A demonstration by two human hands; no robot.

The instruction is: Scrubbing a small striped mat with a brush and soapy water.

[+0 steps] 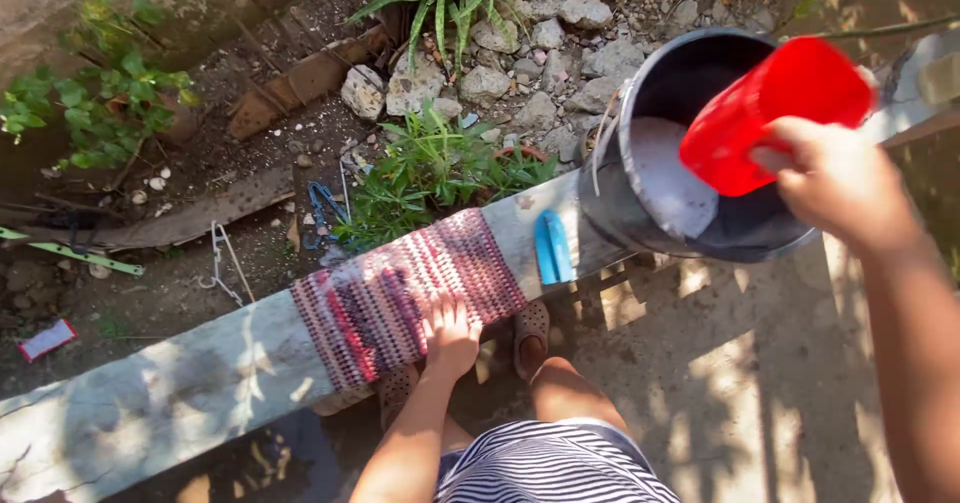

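My right hand (835,178) grips a red plastic cup (770,113) tipped over the mouth of a dark bucket (640,213) that holds foamy white water. The bucket stands on a low concrete ledge (150,393). My left hand (450,338) lies flat, fingers apart, on a striped pink, maroon and white woven mat (400,293) draped across the ledge. A blue scrub brush (552,248) lies on the ledge between the mat and the bucket.
Beyond the ledge is bare soil with green plants (430,168), a pile of rocks (540,53), wooden planks and scattered litter. My feet in sandals (530,328) stand on the sunlit concrete floor below the ledge.
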